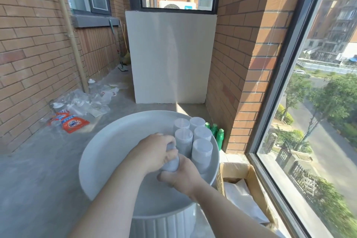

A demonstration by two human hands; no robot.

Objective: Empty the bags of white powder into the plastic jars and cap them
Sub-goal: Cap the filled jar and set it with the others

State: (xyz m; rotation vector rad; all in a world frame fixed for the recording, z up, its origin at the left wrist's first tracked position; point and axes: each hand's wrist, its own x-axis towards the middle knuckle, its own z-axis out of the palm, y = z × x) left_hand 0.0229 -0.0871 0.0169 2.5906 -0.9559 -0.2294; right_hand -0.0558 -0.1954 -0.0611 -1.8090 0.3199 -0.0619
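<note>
On the round white table [108, 152] I hold one plastic jar [171, 163] between both hands, tilted. My left hand [157, 150] curls over its top end, where the cap would be; the cap itself is hidden. My right hand [180, 177] grips the jar's lower body. Several capped jars [195, 141] filled with white powder stand upright in a cluster at the table's far right rim, just beyond my hands. White bags [241, 199] lie in an open cardboard box [251, 172] on the floor to the right of the table.
Green bottles [217, 133] stand by the brick pillar behind the table. Empty plastic bags, bottles and an orange detergent pouch [74, 123] litter the floor at left. A white panel [170, 58] blocks the far end. A large window [309, 102] runs along the right.
</note>
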